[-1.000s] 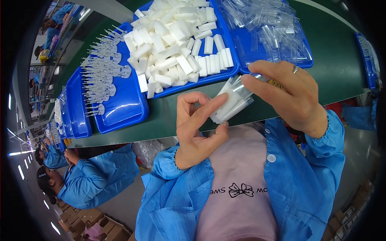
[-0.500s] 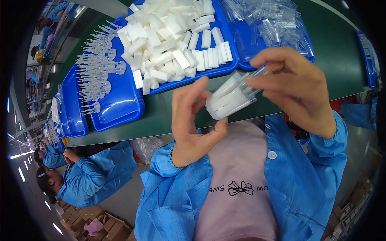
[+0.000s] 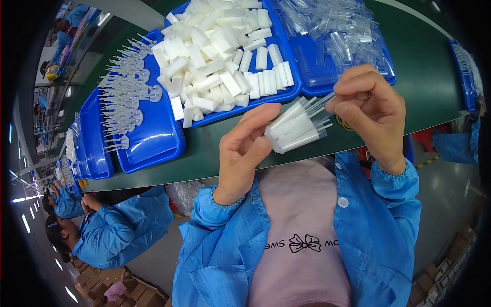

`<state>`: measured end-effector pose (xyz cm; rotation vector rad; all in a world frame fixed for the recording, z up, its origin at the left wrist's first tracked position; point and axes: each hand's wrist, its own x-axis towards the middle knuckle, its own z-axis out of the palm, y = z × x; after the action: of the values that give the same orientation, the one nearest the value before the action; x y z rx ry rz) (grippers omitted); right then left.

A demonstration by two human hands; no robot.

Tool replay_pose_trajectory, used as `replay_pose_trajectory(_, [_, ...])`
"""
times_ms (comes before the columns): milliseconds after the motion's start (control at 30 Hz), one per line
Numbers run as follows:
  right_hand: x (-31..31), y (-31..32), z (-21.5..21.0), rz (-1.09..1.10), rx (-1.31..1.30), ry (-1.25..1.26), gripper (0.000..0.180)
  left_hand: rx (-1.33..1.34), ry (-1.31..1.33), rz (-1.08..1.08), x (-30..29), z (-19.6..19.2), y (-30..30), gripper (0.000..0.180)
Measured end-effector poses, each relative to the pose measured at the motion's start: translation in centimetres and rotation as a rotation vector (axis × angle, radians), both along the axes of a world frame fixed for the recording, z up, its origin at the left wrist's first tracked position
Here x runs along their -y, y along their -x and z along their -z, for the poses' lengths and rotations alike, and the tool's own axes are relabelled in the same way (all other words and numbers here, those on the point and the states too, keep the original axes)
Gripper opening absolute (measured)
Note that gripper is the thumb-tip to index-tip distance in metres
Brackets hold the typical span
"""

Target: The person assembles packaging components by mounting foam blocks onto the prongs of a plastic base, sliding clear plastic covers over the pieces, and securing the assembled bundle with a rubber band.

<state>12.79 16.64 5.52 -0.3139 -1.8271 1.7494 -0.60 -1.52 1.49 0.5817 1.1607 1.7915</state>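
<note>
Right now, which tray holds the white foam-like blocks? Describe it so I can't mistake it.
Start at the long green bench running across the top of the view. Three blue trays lie side by side there; take the middle blue tray, just beyond the left hand. It alone is heaped with white blocks, while its neighbours hold thin clear stemmed parts and clear sleeves.

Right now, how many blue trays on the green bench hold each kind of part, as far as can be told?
White blocks tray: 1
Clear sleeves tray: 1
Clear pronged parts tray: 1
Further blue trays left, contents unclear: at least 1
Blue tray at right edge: 1
Total: at least 5
</note>
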Motion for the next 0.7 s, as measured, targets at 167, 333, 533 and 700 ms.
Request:
replay_pose_trajectory(167, [-1.1,0.6,-0.2,-0.051,0.103,-0.126,0.024,0.392,0.128,0.450,-1.9,-0.4,0.3,0.057])
replay_pose_trajectory(333, [-0.2,-0.1,-1.3,-0.243,0.339,-0.583,0.075,0.544,0.136,0.571,-2.9,-0.4,0.5,0.066])
replay_pose_trajectory(533, [1.5,-0.5,-1.5,-0.218,0.395,-0.835,0.111,0.537,0.136,0.563,-2.8,-0.4,-0.5,0.067])
replay_pose_trajectory(700, [1.3,-0.1,0.0,-0.183,0.196,-0.725,0.116,0.688,-0.040,0.541,-2.7,-1.1,-1.1,0.066])
